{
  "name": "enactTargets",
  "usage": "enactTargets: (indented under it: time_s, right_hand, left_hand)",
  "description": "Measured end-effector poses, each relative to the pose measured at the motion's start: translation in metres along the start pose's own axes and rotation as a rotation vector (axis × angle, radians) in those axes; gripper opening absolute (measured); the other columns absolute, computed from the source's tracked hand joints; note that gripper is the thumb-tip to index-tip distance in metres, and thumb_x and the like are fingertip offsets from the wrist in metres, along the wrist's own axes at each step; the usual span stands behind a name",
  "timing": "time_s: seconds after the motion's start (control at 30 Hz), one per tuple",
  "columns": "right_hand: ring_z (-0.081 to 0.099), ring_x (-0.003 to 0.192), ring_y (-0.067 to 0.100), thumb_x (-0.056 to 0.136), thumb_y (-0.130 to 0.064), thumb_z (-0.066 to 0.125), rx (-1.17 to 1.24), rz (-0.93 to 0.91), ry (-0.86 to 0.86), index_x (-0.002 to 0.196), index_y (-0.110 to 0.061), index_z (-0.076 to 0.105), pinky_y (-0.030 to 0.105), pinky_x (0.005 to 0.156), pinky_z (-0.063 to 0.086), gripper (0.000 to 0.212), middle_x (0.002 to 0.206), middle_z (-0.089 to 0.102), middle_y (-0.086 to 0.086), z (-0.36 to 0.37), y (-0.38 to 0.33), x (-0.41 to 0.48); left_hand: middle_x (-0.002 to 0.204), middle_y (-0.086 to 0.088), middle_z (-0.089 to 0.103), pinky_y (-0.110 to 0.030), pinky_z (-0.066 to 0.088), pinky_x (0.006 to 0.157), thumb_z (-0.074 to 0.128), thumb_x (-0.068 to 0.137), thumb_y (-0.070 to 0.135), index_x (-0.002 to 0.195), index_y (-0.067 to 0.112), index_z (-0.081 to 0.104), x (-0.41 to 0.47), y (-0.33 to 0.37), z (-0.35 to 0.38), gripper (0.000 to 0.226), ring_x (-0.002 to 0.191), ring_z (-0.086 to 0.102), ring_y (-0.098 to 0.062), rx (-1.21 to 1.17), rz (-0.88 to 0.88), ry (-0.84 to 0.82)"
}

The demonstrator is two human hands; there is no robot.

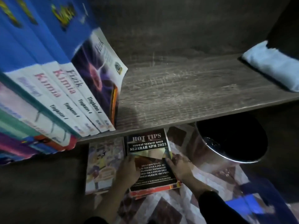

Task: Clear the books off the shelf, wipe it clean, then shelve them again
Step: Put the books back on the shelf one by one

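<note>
HOT TIPS book (pixel 148 147) is lying flat on top of a small pile on the floor, close below me. I am grasping it with both hands. My left hand (pixel 129 170) is curling over its left edge and my right hand (pixel 179 167) is pinching its right edge, with the thumb on the cover. A red-edged book (pixel 153 190) is showing under it, and a colourful book (pixel 102 165) is lying just beside it on the left. All of them are resting on a patterned mat (pixel 226 173). A round metal container (pixel 218 153) is standing near my right hand, partly under the shelf (pixel 186 94). Further away, on the left part of this wooden shelf, a row of books (pixel 64 94) is standing and leaning, with the Fizik book (pixel 100 73) at its open end. At the far right of the shelf a light blue cloth (pixel 271 68) is lying, well apart from the row.
</note>
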State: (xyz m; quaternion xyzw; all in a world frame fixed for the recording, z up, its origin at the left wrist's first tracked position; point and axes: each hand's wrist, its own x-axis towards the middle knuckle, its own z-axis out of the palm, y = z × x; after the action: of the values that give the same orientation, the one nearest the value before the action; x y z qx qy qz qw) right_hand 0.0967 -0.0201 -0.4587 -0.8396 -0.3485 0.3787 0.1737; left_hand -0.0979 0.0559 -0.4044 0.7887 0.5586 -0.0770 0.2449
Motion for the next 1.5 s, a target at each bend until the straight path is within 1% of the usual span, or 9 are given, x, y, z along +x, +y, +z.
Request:
enactTargets:
  time_s: [0.07, 0.2, 0.4, 0.6, 0.73, 0.87, 1.13, 1.4, 1.5]
  right_hand:
    - [0.054, 0.116, 0.032, 0.052, -0.101, 0.015, 0.016, 0.039, 0.001, 0.129, -0.013, 0.050, 0.042, 0.099, 0.044, 0.122, 0.128, 0.056, 0.015, 0.014, 0.007, 0.021]
    - [0.054, 0.114, 0.032, 0.076, -0.072, 0.054, -0.002, 0.090, 0.006, 0.125, -0.013, 0.052, 0.038, 0.098, 0.043, 0.076, 0.124, 0.056, 0.013, 0.011, -0.011, 0.018]
    - [0.065, 0.096, 0.024, 0.070, -0.037, 0.081, 0.335, 0.231, -0.042, 0.105, -0.010, 0.060, 0.036, 0.091, 0.051, 0.049, 0.101, 0.068, 0.005, 0.008, -0.009, 0.032]
    - [0.062, 0.099, 0.031, 0.076, -0.016, 0.078, 0.497, 0.241, 0.077, 0.095, -0.011, 0.054, 0.043, 0.092, 0.049, 0.031, 0.101, 0.066, 0.013, 0.003, -0.009, 0.026]
    - [0.063, 0.093, 0.033, 0.080, -0.005, 0.073, 0.616, 0.213, 0.147, 0.078, -0.013, 0.054, 0.041, 0.087, 0.051, 0.021, 0.095, 0.066, 0.017, 0.003, -0.009, 0.019]
    - [0.062, 0.086, 0.029, 0.080, -0.005, 0.073, 0.653, 0.226, 0.166, 0.092, -0.001, 0.062, 0.034, 0.079, 0.049, 0.017, 0.088, 0.065, 0.014, 0.001, -0.005, 0.017]
    - [0.064, 0.074, 0.023, 0.086, -0.007, 0.066, 0.695, 0.169, 0.058, 0.104, -0.011, 0.059, 0.027, 0.060, 0.048, 0.020, 0.091, 0.069, 0.011, -0.016, 0.016, 0.011]
    - [0.068, 0.088, 0.025, 0.080, -0.017, 0.076, 0.629, 0.141, -0.061, 0.117, -0.006, 0.054, 0.039, 0.083, 0.055, 0.044, 0.100, 0.071, 0.009, -0.010, 0.014, 0.009]
    - [0.066, 0.095, 0.027, 0.080, -0.022, 0.076, 0.465, 0.147, -0.025, 0.108, -0.012, 0.053, 0.043, 0.092, 0.050, 0.037, 0.103, 0.069, 0.008, -0.015, 0.006, 0.011]
  left_hand:
    - [0.155, -0.008, 0.019, -0.031, 0.031, 0.108, 0.048, 0.094, 0.029, 0.149, 0.010, 0.019, 0.011, 0.004, 0.006, 0.065, 0.137, 0.030, -0.024, 0.119, -0.024, 0.043]
    - [0.158, -0.014, 0.003, -0.040, 0.021, 0.113, 0.036, 0.098, 0.038, 0.151, 0.005, 0.006, 0.020, 0.016, 0.013, 0.069, 0.141, 0.018, -0.031, 0.293, -0.132, -0.016]
    - [0.156, -0.023, 0.000, -0.041, 0.019, 0.112, 0.040, 0.093, 0.041, 0.149, -0.001, 0.004, 0.026, 0.033, 0.025, 0.078, 0.140, 0.017, -0.035, 0.305, -0.226, -0.030]
    - [0.153, -0.024, 0.012, -0.042, 0.021, 0.107, 0.043, 0.089, 0.047, 0.142, 0.006, 0.020, 0.031, 0.038, 0.028, 0.071, 0.137, 0.025, -0.035, 0.172, -0.269, 0.004]
    - [0.154, -0.023, 0.010, -0.043, 0.019, 0.109, 0.037, 0.092, 0.052, 0.147, 0.011, 0.010, 0.026, 0.034, 0.037, 0.073, 0.138, 0.021, -0.036, 0.141, -0.230, 0.043]
    - [0.153, -0.024, 0.015, -0.044, 0.017, 0.110, 0.030, 0.094, 0.056, 0.149, 0.011, 0.003, 0.026, 0.034, 0.038, 0.076, 0.139, 0.022, -0.034, 0.116, -0.271, 0.060]
    - [0.150, -0.016, 0.031, -0.040, 0.018, 0.109, 0.031, 0.096, 0.052, 0.149, -0.002, 0.004, 0.024, 0.041, 0.035, 0.080, 0.131, 0.041, -0.026, 0.086, -0.357, 0.033]
    - [0.147, -0.019, 0.031, -0.041, 0.023, 0.110, 0.045, 0.091, 0.052, 0.148, -0.003, 0.011, 0.033, 0.045, 0.040, 0.086, 0.128, 0.041, -0.029, -0.008, -0.418, 0.043]
    - [0.137, -0.015, 0.045, -0.037, 0.028, 0.103, 0.049, 0.087, 0.053, 0.143, 0.001, 0.029, 0.037, 0.043, 0.034, 0.078, 0.121, 0.047, -0.027, -0.054, -0.471, 0.057]
